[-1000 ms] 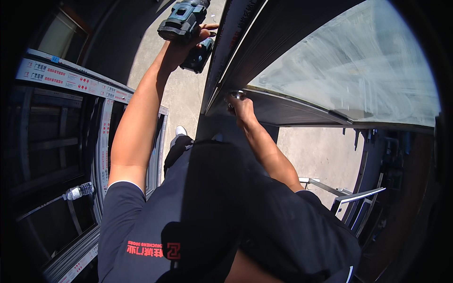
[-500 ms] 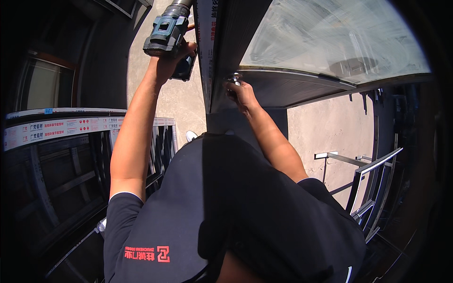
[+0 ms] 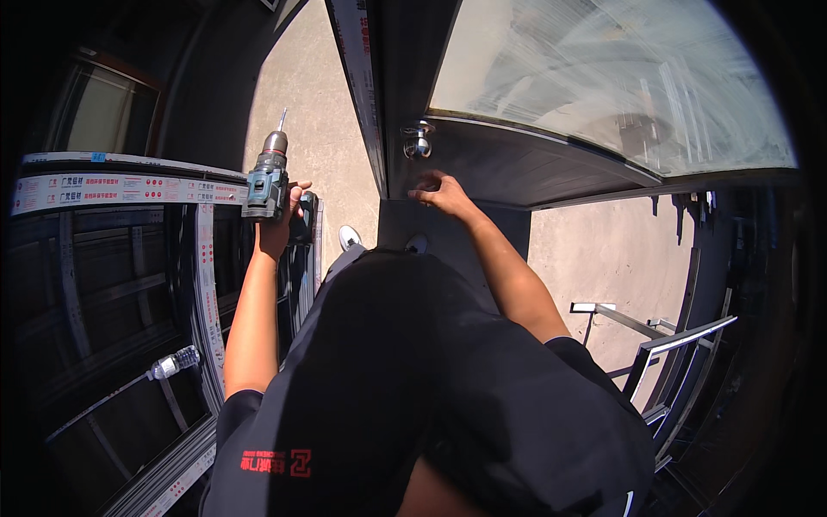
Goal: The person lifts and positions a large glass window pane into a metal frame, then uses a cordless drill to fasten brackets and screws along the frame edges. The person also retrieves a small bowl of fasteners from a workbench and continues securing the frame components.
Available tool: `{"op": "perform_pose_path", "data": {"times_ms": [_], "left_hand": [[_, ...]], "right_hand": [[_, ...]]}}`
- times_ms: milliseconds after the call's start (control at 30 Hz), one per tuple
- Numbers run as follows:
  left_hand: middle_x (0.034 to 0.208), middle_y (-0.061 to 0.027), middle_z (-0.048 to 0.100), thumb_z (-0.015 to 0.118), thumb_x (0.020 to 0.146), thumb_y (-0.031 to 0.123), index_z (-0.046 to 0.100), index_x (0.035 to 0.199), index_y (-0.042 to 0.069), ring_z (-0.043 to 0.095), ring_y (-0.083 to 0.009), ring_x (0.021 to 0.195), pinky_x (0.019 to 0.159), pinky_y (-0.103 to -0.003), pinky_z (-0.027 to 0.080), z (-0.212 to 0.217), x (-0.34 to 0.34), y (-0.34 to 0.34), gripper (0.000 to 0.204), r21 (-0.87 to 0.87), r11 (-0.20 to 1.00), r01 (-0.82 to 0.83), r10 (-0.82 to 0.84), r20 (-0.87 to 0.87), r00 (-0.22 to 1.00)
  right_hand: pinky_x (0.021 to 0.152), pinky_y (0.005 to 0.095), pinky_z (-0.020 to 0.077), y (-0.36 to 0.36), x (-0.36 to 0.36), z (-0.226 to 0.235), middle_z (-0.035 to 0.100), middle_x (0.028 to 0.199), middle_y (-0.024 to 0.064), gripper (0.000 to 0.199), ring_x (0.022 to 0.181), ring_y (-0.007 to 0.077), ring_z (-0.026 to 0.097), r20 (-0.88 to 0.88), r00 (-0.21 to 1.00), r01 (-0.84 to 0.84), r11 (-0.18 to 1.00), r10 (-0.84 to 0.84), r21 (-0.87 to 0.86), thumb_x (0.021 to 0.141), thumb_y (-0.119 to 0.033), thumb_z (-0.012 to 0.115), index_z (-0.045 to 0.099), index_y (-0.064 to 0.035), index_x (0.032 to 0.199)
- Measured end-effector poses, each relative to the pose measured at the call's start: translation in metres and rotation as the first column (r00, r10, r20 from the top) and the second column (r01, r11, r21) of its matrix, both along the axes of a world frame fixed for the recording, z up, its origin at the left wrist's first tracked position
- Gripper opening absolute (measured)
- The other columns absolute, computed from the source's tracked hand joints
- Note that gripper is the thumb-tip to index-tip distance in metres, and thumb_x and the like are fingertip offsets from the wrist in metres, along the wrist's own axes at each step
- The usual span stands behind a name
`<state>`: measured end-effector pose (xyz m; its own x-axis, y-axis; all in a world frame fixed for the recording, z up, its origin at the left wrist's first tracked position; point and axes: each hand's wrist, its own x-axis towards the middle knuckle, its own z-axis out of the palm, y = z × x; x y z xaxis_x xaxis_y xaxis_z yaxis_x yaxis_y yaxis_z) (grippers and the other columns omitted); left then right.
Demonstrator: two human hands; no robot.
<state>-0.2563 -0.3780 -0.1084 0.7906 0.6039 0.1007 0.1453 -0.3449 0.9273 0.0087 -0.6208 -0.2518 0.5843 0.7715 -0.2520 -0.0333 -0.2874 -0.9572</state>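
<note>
One drill [image 3: 267, 185], teal and grey, bit pointing up, is gripped in the closed left hand [image 3: 280, 220], left of the dark door [image 3: 469, 164]. The right hand [image 3: 439, 189], fingers bent, holding nothing visible, rests on the door just below one metal knob [image 3: 418, 142]. One frosted pane [image 3: 603, 77] fills the door. One plastic bottle [image 3: 172, 362] lies among frames [image 3: 202, 284] at left.

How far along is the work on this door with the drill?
Looks done: a round metal knob sits on the dark door. In hand: left hand holds the cordless drill away from the door; right hand touches it below the knob. What's left is unclear.
</note>
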Motion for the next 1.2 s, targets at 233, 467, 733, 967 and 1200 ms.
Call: {"op": "perform_pose_path", "data": {"times_ms": [233,467,733,967,1200], "left_hand": [[0.074,-0.0045,0.068,0.077,0.092,0.041,0.075,0.095,0.003,0.055,-0.0116,0.059,0.058,-0.033,0.043,-0.143,-0.194,-0.090,0.038,-0.018,0.867,-0.497,0.441,-0.436,0.785],[0.079,-0.0062,0.070,0.076,0.093,0.035,0.070,0.093,0.003,0.057,-0.0119,0.057,0.056,-0.032,0.046,-0.212,-0.297,-0.226,0.033,0.159,0.732,-0.662,0.641,-0.489,0.591],[0.081,-0.0052,0.069,0.067,0.100,0.026,0.065,0.096,0.005,0.056,-0.0105,0.054,0.050,-0.028,0.047,-0.244,-0.324,-0.242,0.021,-0.283,0.671,-0.685,0.509,-0.497,0.703],[0.109,-0.0091,0.066,0.065,0.099,0.051,0.069,0.118,0.002,0.063,-0.0206,0.101,0.093,-0.036,0.050,-0.168,-0.249,-0.243,0.053,-0.400,0.776,-0.488,0.541,0.024,0.841],[0.138,-0.0144,0.055,0.062,0.101,0.048,0.045,0.146,-0.002,0.053,-0.0222,0.126,0.108,-0.038,0.041,-0.100,-0.157,-0.261,0.070,-0.373,0.892,-0.256,0.372,0.284,0.884]], "right_hand": [[0.110,0.0395,0.0460,-0.111,-0.031,-0.165,0.060,0.142,0.0190,0.074,0.133,0.0332,0.056,0.013,0.761,-0.370,0.451,0.648,-0.812,0.086,-0.047,0.076,0.056,-0.0025,0.141],[0.106,0.0415,0.0488,-0.151,-0.052,-0.171,0.065,0.134,0.0181,0.064,0.127,0.0331,0.061,0.105,0.810,-0.309,0.572,0.576,-0.760,0.087,-0.045,0.074,0.061,-0.0030,0.134],[0.097,0.0393,0.0527,-0.094,-0.137,-0.079,0.073,0.115,0.0172,0.052,0.111,0.0313,0.069,0.315,0.799,-0.324,0.808,0.512,-0.491,0.090,-0.038,0.071,0.064,-0.0033,0.128],[0.109,0.0464,0.0424,-0.070,-0.296,-0.003,0.059,0.135,0.0205,0.095,0.128,0.0391,0.054,0.663,0.395,-0.825,0.563,0.636,-0.048,0.073,-0.048,0.085,0.046,-0.0045,0.148],[0.119,0.0532,0.0289,-0.063,-0.279,0.040,0.062,0.130,0.0178,0.074,0.130,0.0355,0.054,0.814,0.497,-0.684,0.713,0.300,0.156,0.070,-0.026,0.075,0.052,-0.0042,0.137]]}}
